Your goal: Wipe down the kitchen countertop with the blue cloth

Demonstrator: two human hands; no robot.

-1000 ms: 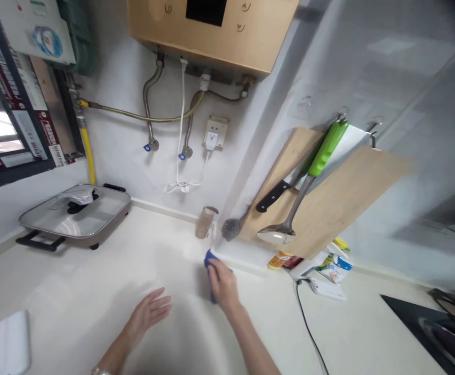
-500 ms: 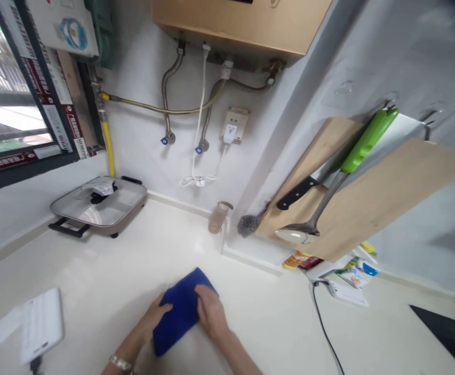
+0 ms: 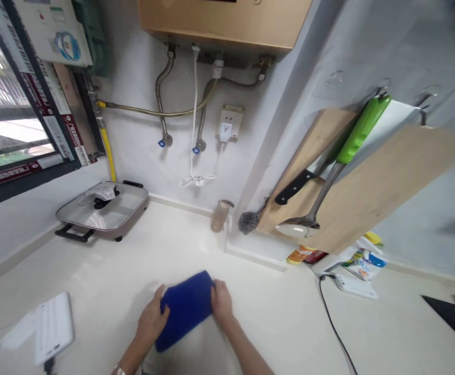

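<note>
A folded blue cloth (image 3: 187,311) is held low over the white countertop (image 3: 133,271), at the front centre of the head view. Along the cloth's left edge, my left hand (image 3: 152,315) is closed with the thumb on top. At the opposite edge my right hand (image 3: 222,302) grips the upper right side, its fingers partly hidden. Whether the cloth's underside touches the counter I cannot tell.
An electric pan (image 3: 106,205) with a glass lid stands at the back left. A white power bank (image 3: 54,328) lies front left. A brownish cup (image 3: 221,216) is by the wall. A ladle (image 3: 321,192) and cutting boards (image 3: 391,182) hang right, above a black cable (image 3: 334,330).
My right hand has moved from the cloth's upper face to its right edge. The cloth now lies flatter and wider between both hands. The camera view has shifted slightly.
</note>
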